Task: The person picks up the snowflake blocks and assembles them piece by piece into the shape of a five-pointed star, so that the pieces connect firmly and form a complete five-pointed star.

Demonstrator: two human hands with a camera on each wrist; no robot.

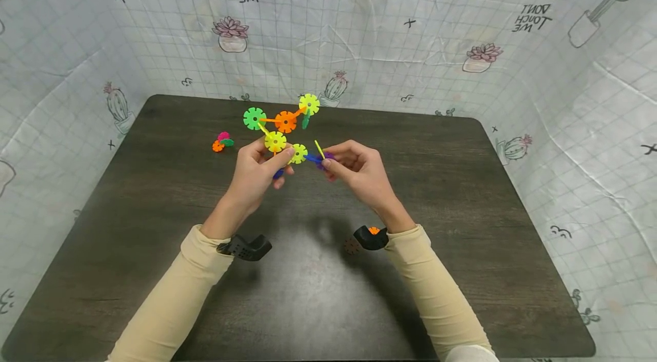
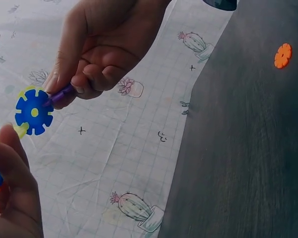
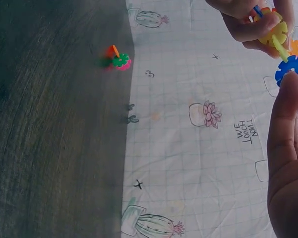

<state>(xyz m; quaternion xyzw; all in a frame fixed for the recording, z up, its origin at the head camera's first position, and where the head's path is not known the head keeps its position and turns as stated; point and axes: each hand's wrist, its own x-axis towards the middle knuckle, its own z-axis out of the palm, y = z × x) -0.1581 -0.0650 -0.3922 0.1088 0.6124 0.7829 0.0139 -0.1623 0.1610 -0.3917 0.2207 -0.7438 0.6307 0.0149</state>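
A chain of notched plastic discs hangs in the air between both hands, with a green disc, an orange disc and yellow discs. My left hand pinches it by a yellow disc. At the chain's right end my right hand pinches a purple disc, beside a blue disc and a yellow disc seen edge-on. The left wrist view shows the blue disc face-on, joined to the purple disc in the right hand.
On the dark table, a small cluster of pink, green and orange discs lies at the back left. An orange disc and a brown disc lie near the right wrist. A patterned cloth stands behind the table.
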